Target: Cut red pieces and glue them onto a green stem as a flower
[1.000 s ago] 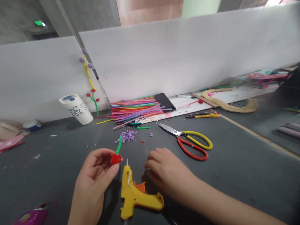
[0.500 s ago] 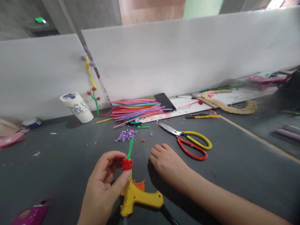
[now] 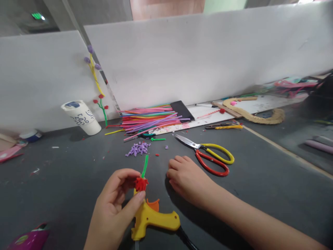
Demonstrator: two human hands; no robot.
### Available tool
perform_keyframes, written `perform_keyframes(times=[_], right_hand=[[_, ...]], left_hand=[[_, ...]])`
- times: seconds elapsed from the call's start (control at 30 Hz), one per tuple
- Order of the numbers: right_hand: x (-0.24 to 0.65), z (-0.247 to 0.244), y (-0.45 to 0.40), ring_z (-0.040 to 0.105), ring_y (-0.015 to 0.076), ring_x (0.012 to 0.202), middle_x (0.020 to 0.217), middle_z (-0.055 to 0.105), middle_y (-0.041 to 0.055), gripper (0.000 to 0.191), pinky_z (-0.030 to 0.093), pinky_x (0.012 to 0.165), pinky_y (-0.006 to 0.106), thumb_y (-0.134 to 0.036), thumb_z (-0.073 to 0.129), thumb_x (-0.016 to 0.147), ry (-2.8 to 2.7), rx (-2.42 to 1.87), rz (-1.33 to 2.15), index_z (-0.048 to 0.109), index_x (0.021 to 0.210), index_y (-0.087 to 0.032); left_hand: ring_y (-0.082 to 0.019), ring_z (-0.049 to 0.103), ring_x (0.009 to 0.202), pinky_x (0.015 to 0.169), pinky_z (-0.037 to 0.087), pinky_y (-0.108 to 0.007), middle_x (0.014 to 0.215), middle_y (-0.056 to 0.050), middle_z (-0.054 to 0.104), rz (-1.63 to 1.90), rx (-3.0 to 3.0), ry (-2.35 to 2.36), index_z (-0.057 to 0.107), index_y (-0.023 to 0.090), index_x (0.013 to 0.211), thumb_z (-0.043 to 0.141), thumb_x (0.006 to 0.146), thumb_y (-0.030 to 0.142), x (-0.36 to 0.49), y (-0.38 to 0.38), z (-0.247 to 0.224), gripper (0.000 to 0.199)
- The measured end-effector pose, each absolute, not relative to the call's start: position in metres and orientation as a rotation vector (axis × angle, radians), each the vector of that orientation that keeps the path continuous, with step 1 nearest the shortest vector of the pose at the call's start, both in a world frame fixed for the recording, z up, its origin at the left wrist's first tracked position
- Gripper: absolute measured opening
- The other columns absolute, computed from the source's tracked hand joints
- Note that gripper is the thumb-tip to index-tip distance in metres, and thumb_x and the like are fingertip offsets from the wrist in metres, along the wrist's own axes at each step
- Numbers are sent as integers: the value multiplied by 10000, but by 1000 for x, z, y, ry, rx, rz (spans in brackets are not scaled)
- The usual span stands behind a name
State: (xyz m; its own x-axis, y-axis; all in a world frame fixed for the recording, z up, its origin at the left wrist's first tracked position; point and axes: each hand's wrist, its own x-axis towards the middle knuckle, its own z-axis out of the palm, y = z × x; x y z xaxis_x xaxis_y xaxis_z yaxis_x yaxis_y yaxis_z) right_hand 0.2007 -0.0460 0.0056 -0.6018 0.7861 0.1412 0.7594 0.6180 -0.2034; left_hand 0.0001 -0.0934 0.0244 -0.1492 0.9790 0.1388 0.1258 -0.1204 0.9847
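Between the thumb and fingers of my left hand [image 3: 117,199] is a red fuzzy piece [image 3: 141,184] with a green stem [image 3: 145,166] pointing up. Just beneath it lies a yellow glue gun [image 3: 158,219] with an orange trigger, its nozzle hidden behind the red piece and my thumb. My right hand [image 3: 183,173] rests on the dark table with its fingers curled; whether anything is under them is hidden. Scissors [image 3: 205,152] with yellow and red handles lie beyond my right hand. Small purple pieces [image 3: 137,148] are heaped beyond my left hand.
Behind are a bundle of coloured pipe cleaners [image 3: 151,119], a black phone [image 3: 182,111], a white cup [image 3: 83,118] and a cutter [image 3: 226,126]. A purple object [image 3: 31,239] sits at the lower left. A white partition [image 3: 182,62] stands along the back.
The view has shifted slightly, so the background sits a little higher and further left. Both hands have stayed nearly in place, my left still holding the red piece.
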Motion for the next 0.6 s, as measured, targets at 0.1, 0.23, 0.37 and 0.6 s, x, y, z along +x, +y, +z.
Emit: perform_keyframes(times=[0.1,0.23,0.37,0.6], right_hand=[[192,-1,-47,522,234,808,806,630,111,138,327,673,339,-79,553,839,-2702,-1273,106,655,754,-116],[190,-3,-44,531,216,788,813,645,103,145,301,653,325,-44,535,850,-2718,-1305,72,645,785,-112],[202,4,-39,536,188,788,843,646,59,119,301,658,300,-87,524,883,-2644,-1366,86,628,887,-143],[203,7,-41,524,211,813,822,621,78,125,307,665,310,-135,575,848,-2668,-1346,110,638,740,-145]], left_hand=[[-145,641,795,727,531,-199,859,9,668,1351,1335,1330,682,256,870,704,695,162,-1,-92,22,200],[-132,637,782,729,513,-185,833,16,672,1352,1291,1345,677,249,859,683,704,149,5,-93,25,185],[-132,637,791,734,510,-186,821,16,670,1334,1306,1335,667,240,872,686,709,150,4,-91,23,186],[-168,654,793,741,537,-251,823,-9,666,1291,1336,1331,651,219,890,690,720,162,-3,-87,16,183]])
